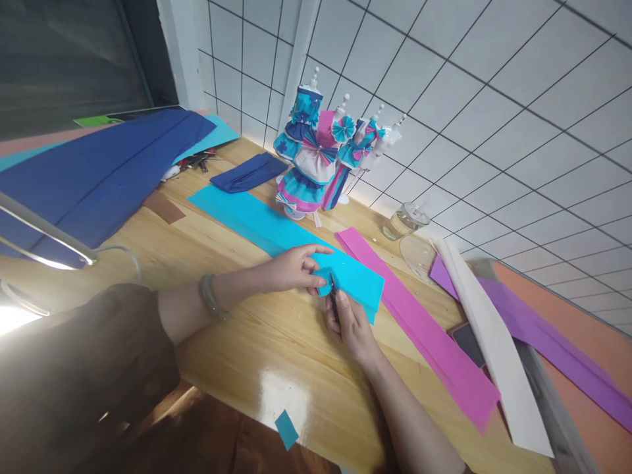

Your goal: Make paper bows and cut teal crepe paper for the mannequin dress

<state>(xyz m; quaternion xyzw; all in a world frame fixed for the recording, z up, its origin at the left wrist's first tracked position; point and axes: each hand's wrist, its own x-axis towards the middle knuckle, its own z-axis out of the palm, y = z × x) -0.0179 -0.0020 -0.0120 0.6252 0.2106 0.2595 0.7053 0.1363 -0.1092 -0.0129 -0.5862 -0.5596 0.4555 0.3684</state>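
My left hand pinches a small folded turquoise piece between thumb and fingers, its forefinger stretched out above it. A pair of small dark scissors is gripped in my right hand, with the blades touching the piece; how far apart they are is too small to tell. Under and behind both hands lies a long turquoise strip, flat on the wooden table. A small teal square lies at the table's near edge.
Dressed miniature mannequins stand near the tiled wall. A lidded glass cup, a pink strip, a white strip and a purple strip lie rightward. Navy sheets and a lamp arm occupy the left.
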